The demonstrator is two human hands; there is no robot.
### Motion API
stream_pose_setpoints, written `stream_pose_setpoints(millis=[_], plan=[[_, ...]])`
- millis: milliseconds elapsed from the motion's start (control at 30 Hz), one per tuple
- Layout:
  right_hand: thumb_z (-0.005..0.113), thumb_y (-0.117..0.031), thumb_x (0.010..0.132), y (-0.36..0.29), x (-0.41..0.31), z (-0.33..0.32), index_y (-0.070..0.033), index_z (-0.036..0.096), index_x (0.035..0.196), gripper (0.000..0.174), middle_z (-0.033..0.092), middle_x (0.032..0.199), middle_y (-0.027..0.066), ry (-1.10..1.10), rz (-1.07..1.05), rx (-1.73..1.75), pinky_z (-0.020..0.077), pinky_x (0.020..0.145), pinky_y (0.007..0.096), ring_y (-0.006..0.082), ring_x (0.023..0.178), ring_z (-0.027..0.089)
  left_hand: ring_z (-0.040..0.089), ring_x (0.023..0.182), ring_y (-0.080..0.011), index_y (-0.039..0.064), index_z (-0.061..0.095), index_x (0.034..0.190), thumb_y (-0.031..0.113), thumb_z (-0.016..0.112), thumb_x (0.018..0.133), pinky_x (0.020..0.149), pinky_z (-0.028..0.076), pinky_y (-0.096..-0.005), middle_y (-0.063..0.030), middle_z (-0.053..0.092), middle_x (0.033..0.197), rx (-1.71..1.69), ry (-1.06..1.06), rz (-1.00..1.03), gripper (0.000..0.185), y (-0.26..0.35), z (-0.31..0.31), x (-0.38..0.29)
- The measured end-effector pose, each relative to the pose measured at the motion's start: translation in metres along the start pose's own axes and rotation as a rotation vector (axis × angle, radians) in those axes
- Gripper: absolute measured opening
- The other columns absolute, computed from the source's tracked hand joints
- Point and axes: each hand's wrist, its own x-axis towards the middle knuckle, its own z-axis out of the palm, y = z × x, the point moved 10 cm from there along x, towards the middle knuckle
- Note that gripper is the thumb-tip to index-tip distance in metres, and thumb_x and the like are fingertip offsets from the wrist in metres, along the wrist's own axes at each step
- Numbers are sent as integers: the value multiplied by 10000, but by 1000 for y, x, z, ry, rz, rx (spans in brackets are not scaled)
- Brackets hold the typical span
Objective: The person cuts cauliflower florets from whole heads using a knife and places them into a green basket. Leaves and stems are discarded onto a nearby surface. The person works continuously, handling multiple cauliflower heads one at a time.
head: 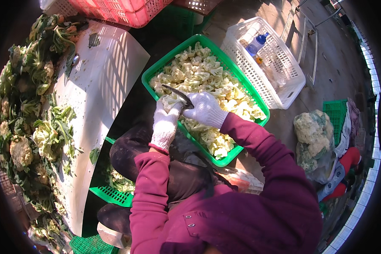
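Note:
My left hand (165,119), in a white knit glove with a red cuff edge, grips a piece of cauliflower (170,101). Gloved the same way, my right hand (206,108) is shut on a knife with a dark curved blade (177,92). The blade points up and to the left, close against the cauliflower piece; whether it cuts into it I cannot tell. Both hands are over the near left edge of a green plastic crate (223,162). Cut cauliflower florets (206,73) fill that crate. My right palm hides the knife's handle.
Left of me is a pale table (92,76), heaped along its far side with leafy cauliflower heads (22,152). A white crate (257,76) holding a blue-capped bottle (257,43) adjoins the green one. Red crates (123,12) stand ahead; a filled plastic bag (314,143) sits right.

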Motion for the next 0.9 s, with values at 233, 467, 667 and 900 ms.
stream_pose_setpoints(millis=[233, 467, 667, 900], plan=[[724, -278, 755, 10, -22, -18, 1, 692, 776, 282, 652, 633, 131, -550, 104, 268, 515, 540, 376, 222, 540, 642, 637, 901, -141, -20, 596, 1250, 164, 684, 920, 803, 511, -285, -73, 682, 1072, 60, -253, -34, 387, 1, 21, -7], [753, -303, 857, 38, 16, -85, -30, 663, 912, 293, 626, 669, 57, -100, 322, 595, 479, 505, 311, 146, 533, 602, 657, 1138, -309, 9, 524, 1362, 141, 581, 971, 902, 579, -569, -161, 612, 1305, -581, -285, -303, 417, -33, 14, 1], [667, -407, 927, 89, 53, -98, 19, 632, 978, 431, 672, 817, 245, 412, 194, 128, 513, 734, 492, 428, 805, 670, 572, 1253, -321, 58, 489, 1424, 101, 591, 962, 955, 542, -595, -119, 577, 1380, -728, -266, -293, 475, -22, 17, -3], [595, -255, 1002, -6, -32, -50, -23, 632, 974, 236, 646, 748, 202, 194, 27, 222, 489, 603, 462, 396, 680, 655, 612, 1223, -369, -4, 470, 1440, 77, 590, 891, 1026, 494, -603, -182, 579, 1398, -785, -306, -155, 568, 1, 16, -6]])
